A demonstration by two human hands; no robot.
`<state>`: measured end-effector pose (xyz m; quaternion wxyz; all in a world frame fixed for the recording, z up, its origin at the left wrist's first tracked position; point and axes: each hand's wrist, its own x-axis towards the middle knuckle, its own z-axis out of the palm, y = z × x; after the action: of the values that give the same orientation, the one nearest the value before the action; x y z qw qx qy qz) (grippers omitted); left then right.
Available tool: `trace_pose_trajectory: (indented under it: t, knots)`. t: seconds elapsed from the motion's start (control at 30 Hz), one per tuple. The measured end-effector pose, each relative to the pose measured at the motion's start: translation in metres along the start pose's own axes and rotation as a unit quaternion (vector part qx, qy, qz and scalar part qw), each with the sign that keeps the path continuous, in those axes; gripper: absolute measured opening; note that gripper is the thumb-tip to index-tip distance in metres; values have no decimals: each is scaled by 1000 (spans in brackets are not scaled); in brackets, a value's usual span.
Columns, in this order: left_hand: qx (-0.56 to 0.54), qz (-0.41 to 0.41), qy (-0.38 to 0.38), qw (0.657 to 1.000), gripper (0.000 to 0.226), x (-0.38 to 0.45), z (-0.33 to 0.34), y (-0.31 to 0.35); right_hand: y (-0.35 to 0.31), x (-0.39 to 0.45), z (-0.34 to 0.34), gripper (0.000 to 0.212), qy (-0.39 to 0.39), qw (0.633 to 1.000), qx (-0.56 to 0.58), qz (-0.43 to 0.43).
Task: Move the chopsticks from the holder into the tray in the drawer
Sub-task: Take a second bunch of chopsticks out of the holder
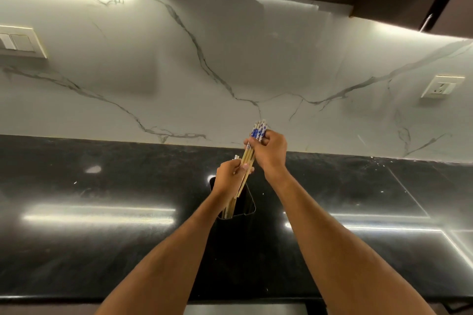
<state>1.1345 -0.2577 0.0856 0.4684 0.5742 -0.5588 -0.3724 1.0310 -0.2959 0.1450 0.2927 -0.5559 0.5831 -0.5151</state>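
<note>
The right hand [268, 152] is gripping a bundle of chopsticks [249, 153] near their blue-patterned tops, while the left hand [230, 178] is pinching them lower, above the black holder [249, 203] on the worktop [102, 199]. They are probably light, stiff and slippery, so bunching them firmly looks wise.

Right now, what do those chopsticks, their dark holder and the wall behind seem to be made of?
Chopsticks: probably bamboo or wood, pale tan shafts with blue-and-white patterned tops. Holder: glossy black, perhaps plastic or metal; cannot tell. Wall: white marble-look slab, grey veins, polished sheen.
</note>
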Motion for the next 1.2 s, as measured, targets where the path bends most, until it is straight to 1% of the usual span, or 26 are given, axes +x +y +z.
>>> trace_pose_trajectory:
  t: [0.03, 0.1, 0.13, 0.27, 0.3, 0.33, 0.37, 0.5, 0.67, 0.87, 1.2]
  knots:
    - [-30, -4, -21, 999, 23, -2, -2, 9, -8, 0, -7, 23, -4, 1000, 8, -17]
    - [-77, -3, -55, 996, 24, -10, -5, 24, -23, -2, -20, 15, -23, 998, 19, -48]
    - [-90, 1, -68, 994, 23, -15, -7, 31, -29, -5, -27, 16, -37, 997, 23, -64]
    - [-108, -7, -91, 990, 21, -41, -13, 49, -45, -20, -54, 67, -98, 987, 42, -120]
    - [-110, -10, -95, 989, 20, -47, -13, 50, -46, -23, -59, 76, -112, 983, 47, -135]
    - [-110, -12, -100, 989, 20, -54, -14, 53, -48, -28, -66, 80, -121, 980, 45, -149]
    - [-111, -14, -107, 988, 20, -60, -14, 56, -50, -32, -71, 80, -127, 978, 38, -160]
    - [-118, -18, -127, 985, 20, -80, -14, 66, -56, -48, -88, 67, -121, 977, 17, -174]
    - [-121, -19, -141, 982, 21, -101, -12, 79, -63, -66, -107, 70, -122, 977, 42, -171]
    - [-117, -26, -157, 980, 21, -119, -11, 85, -65, -79, -121, 64, -119, 980, 48, -151]
    - [-110, -23, -170, 979, 22, -139, -12, 89, -67, -95, -131, 62, -100, 983, 31, -152]
